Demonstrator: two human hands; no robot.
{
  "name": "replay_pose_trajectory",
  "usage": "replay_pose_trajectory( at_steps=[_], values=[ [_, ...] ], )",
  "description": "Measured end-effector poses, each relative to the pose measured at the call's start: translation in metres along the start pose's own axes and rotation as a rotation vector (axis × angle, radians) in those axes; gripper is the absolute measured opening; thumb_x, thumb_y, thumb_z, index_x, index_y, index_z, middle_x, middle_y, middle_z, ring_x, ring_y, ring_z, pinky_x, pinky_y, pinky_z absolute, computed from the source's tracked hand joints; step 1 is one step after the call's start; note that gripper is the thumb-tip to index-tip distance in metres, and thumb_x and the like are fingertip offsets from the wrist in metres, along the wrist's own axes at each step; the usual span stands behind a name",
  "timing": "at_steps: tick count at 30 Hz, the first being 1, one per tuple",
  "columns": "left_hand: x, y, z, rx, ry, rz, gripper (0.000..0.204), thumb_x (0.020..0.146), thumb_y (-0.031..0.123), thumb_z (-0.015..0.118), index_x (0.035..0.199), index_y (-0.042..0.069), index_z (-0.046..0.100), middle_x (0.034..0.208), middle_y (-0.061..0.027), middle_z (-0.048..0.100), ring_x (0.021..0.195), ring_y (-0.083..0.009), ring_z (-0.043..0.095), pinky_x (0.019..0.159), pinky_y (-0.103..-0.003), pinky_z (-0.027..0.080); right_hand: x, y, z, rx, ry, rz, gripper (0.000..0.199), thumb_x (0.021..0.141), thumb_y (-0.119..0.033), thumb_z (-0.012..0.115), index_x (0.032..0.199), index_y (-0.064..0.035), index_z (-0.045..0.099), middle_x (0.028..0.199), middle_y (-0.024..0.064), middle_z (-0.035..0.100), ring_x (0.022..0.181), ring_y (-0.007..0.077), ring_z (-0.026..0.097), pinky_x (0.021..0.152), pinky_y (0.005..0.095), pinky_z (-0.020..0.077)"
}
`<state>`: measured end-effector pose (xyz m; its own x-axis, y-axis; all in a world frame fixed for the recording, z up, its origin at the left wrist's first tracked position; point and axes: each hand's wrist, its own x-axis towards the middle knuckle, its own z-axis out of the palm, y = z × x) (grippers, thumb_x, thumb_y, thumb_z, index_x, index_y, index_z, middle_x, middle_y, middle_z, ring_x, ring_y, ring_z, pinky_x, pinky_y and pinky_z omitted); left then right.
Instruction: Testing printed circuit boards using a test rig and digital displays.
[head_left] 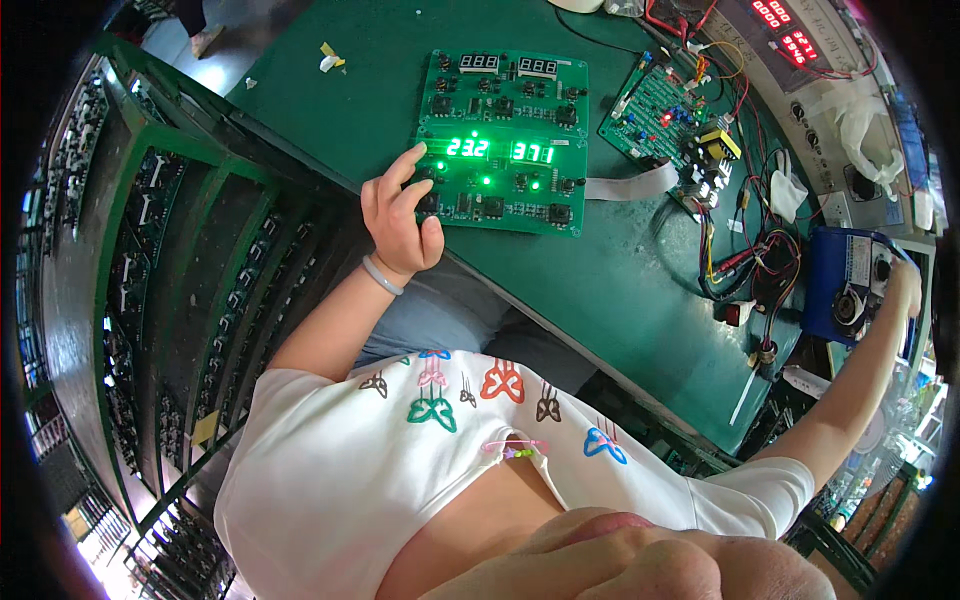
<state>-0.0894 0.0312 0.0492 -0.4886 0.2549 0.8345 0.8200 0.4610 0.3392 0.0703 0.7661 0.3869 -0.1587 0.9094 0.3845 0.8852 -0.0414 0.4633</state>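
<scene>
My left hand [400,222] rests at the left edge of a green circuit board [510,212] with lit green digit displays and small lit lamps. Its fingers are apart, the fingertips lying on the board's left side, the thumb near the lower edge. Joined above it is a similar board [500,88] whose displays are unlit. A grey ribbon cable [632,186] runs from the lit board to a larger populated circuit board [675,125] with a red lamp. Far to the right, my right hand [905,288] is at a blue box-shaped device [835,262] with dark knobs; its fingers are partly hidden.
A bench instrument [815,95] with red digit displays stands at the back right. Tangled wires [765,255] lie on the green tabletop [590,270]. Racks [190,240] of circuit boards stand at the left. Scraps of paper [330,60] lie at the far left of the table.
</scene>
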Motion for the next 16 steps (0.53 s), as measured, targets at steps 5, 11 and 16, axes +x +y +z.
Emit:
replay_pose_trajectory(
  at_steps=[5, 11, 16],
  values=[
    [0.009, 0.006, 0.001, -0.007, 0.004, 0.045, 0.031, 0.096, 0.029, 0.043, 0.112, 0.003, 0.049, 0.131, -0.0221, 0.059, 0.091, -0.0282, 0.057, 0.085, -0.038, 0.039, -0.167, -0.082, -0.044, 0.596, 0.279, -0.768, 0.053, 0.094, -0.052, 0.054, 0.107, -0.0038, 0.071, 0.103, 0.0219, 0.070, 0.099, 0.0363, 0.068, 0.084, 0.0445, 0.0514],
    [0.006, 0.005, -0.010, 0.017, -0.034, 0.004, 0.033, 0.093, 0.028, 0.047, 0.112, 0.001, 0.051, 0.132, -0.0207, 0.058, 0.088, -0.0286, 0.054, 0.084, -0.039, 0.041, -0.444, -0.113, -0.093, 1.203, -0.419, -1.290, 0.024, 0.091, -0.025, 0.068, 0.098, -0.0016, 0.071, 0.071, 0.0105, 0.065, 0.061, 0.0156, 0.058, 0.059, 0.0315, 0.0472],
    [0.003, 0.001, 0.001, -0.057, 0.023, 0.038, 0.039, 0.092, 0.030, 0.050, 0.118, 0.001, 0.051, 0.144, -0.0192, 0.047, 0.100, -0.0313, 0.057, 0.088, -0.042, 0.041, -0.506, -0.142, -0.061, 1.286, -0.595, -1.160, 0.042, 0.091, -0.032, 0.069, 0.121, -0.0030, 0.062, 0.077, 0.0152, 0.069, 0.068, 0.0212, 0.066, 0.064, 0.0314, 0.0499]
  ],
)
